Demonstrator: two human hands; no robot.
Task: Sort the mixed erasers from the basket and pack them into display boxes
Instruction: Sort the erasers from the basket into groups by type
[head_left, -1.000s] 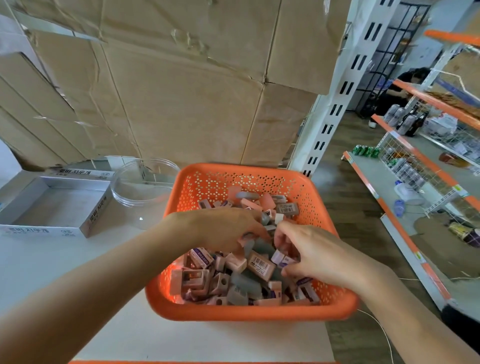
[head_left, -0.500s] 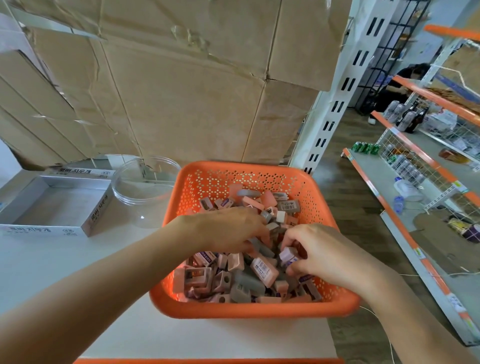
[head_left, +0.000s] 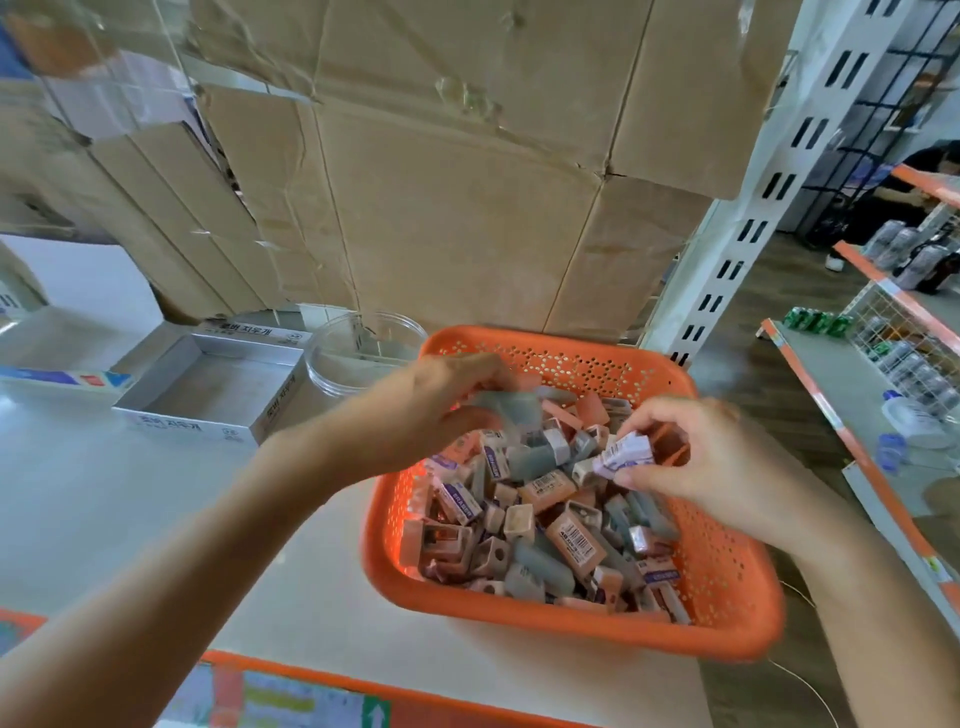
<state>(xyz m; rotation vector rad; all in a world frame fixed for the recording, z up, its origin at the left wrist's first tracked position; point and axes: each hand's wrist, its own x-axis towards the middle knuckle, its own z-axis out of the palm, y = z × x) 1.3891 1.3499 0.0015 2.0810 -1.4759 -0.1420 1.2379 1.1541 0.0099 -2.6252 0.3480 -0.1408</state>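
Stacked cardboard cartons (head_left: 457, 208) back a pale surface (head_left: 130, 493) beside white shelving (head_left: 748, 208). On it, an orange basket (head_left: 727, 587) holds mixed erasers (head_left: 540, 525); an empty display box (head_left: 213, 387) lies left. Left hand (head_left: 415, 415) pinches a grey eraser (head_left: 506, 408); right hand (head_left: 696, 457) pinches a purple-sleeved eraser (head_left: 626, 453).

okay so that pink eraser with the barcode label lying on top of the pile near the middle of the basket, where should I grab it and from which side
Pinch the pink barcode eraser across its two long side faces, coming straight down from above. It lies flat, label up, on top of the pile in the orange basket; its ends butt against neighbouring erasers, so the long sides look likeliest to give finger room.
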